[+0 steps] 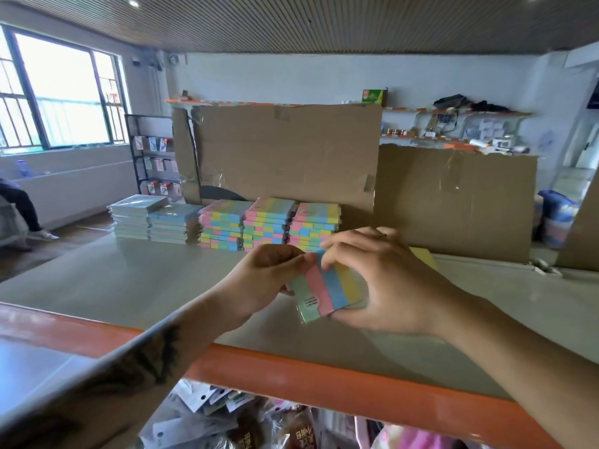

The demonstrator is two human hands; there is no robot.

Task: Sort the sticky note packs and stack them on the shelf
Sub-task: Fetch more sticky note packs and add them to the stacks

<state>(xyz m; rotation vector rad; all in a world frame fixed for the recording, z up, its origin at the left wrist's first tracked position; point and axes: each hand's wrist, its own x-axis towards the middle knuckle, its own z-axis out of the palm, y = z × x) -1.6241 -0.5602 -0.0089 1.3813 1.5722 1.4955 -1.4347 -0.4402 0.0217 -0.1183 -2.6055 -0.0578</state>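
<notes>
Pinching striped pack (327,288), both hands' fingers (337,251) curled (apparently edges), above shelf (136,277)

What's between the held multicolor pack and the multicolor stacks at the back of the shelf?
Nothing visible. Both hands, left and right, hold the pack over bare shelf surface; the multicolor stacks sit just behind it, against the cardboard.

Pack in your hands: a flat wrapped sticky note pack with green, pink, blue and yellow stripes (327,288), tilted, held above the grey shelf board with orange front rim (291,374).
Striped stacks: three piles of the same striped packs (267,223) stand side by side at the back of the board.
Plain stacks: two piles of pale blue-green packs (155,218) stand just left of them.
</notes>
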